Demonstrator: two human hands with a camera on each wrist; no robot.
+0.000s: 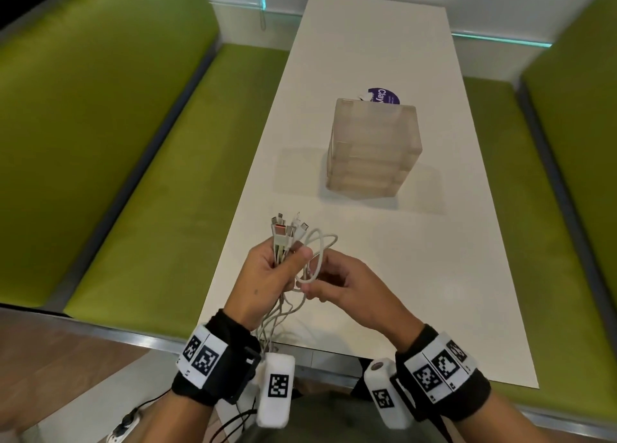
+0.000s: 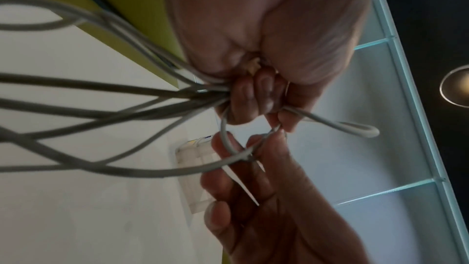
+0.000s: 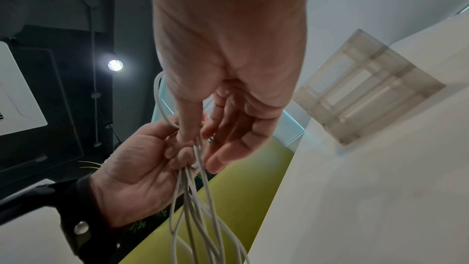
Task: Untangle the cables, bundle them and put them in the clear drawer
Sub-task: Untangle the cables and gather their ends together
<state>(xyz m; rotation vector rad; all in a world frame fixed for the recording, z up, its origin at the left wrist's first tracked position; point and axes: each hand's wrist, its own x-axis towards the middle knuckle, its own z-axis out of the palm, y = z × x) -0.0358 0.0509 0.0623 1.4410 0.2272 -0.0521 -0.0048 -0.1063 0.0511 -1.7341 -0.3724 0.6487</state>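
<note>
Your left hand holds the bundle of thin white cables in a closed grip just above the near left edge of the long white bench. The connector ends fan upward past your fingers; the loose lengths hang below your wrist. Your right hand, just beside it, pinches one loop of the same white cables between thumb and fingertips, the other fingers loosely curled. Farther along the bench, well apart from both hands, stands the translucent plastic stack of clear drawers, all closed. Just behind it lies a round purple sticker.
</note>
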